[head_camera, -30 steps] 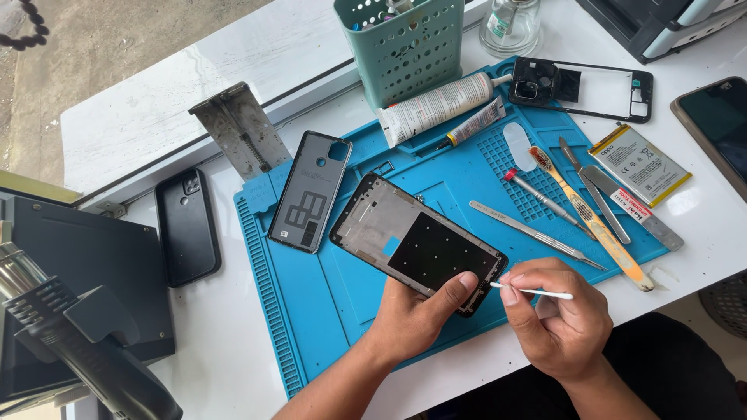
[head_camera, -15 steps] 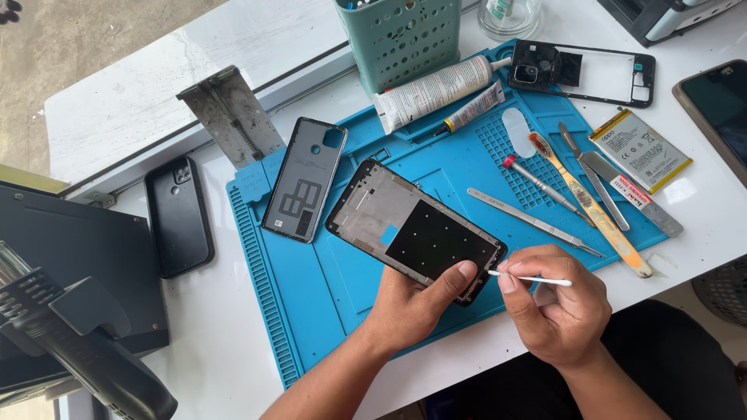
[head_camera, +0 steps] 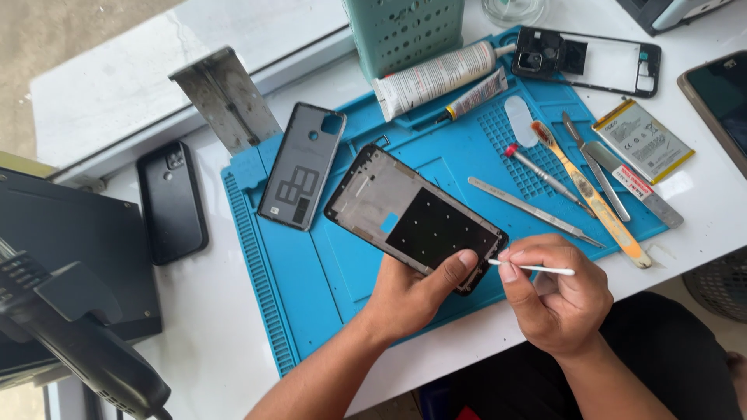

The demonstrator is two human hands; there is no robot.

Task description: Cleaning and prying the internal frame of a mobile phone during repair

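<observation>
The left hand (head_camera: 408, 292) grips the near end of a phone frame (head_camera: 412, 214) — a thin rectangle with a dark rim, grey metal plate at its far end and a glossy black panel dotted with small points nearer the hands. The thumb presses flat on the panel's near corner; the other fingers are curled beneath, out of sight. The frame lies tilted over the blue silicone mat (head_camera: 311, 272), whose left edge is ribbed and whose far-right part is a grid of small cells.

The right hand (head_camera: 556, 299) pinches a slim white stick (head_camera: 537, 268) between thumb and bent fingers, its tip touching the frame's near-right corner.

Just left of the frame lies a grey plastic back cover (head_camera: 302, 167); to the right, a flat steel spudger (head_camera: 533, 200) and a yellow-handled tool (head_camera: 595, 198). Far off rests a crumpled white tube (head_camera: 436, 78).
</observation>
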